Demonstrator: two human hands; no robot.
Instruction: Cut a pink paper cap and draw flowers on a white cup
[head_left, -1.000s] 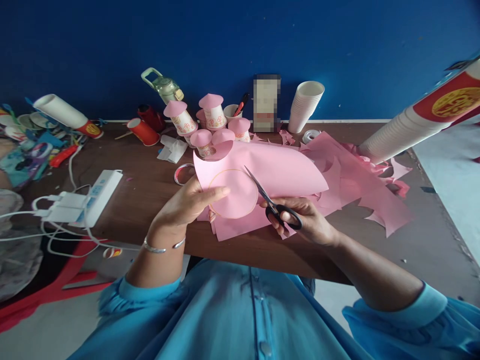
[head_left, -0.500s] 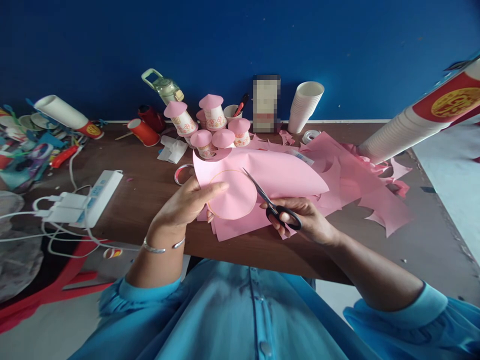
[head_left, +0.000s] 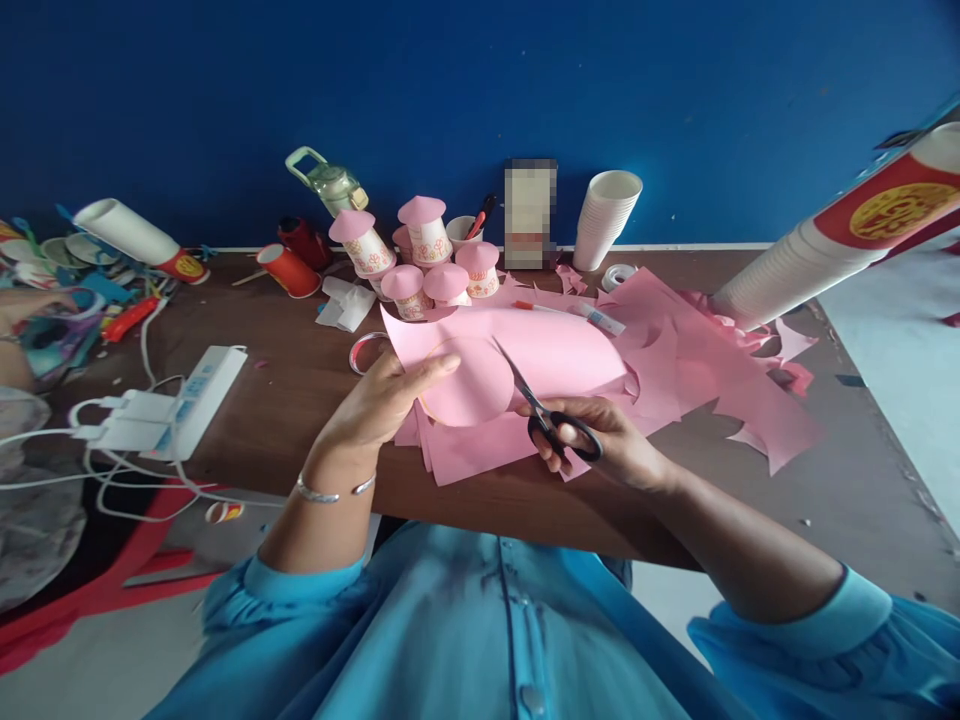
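Observation:
My left hand point(head_left: 386, 395) pinches a sheet of pink paper point(head_left: 555, 345) at its left side, the thumb lying on top. A circle outline is drawn on that sheet, and the paper is cut partway along the circle's right side. In my right hand point(head_left: 600, 435) are black-handled scissors point(head_left: 559, 425), my fingers through the loops. Their blades point up and left across the paper at the edge of the circle. Beneath the held sheet lie more pink sheets point(head_left: 465, 460) near the table's front edge. Behind them stand several paper cups with pink cone roofs point(head_left: 448, 285).
Pink scraps point(head_left: 776, 425) spread to the right, beside a long stack of cups point(head_left: 817, 245). White cups point(head_left: 609, 220) stand stacked by the blue wall. A power strip point(head_left: 202, 400) with white cables lies left. Another person's hand point(head_left: 34, 308) is at the far left.
The pink sheet has tilted and curled more, its right end drawn inward, uncovering a glue tube and an orange-tipped pen behind. Another person's hand has come into view at the far left.

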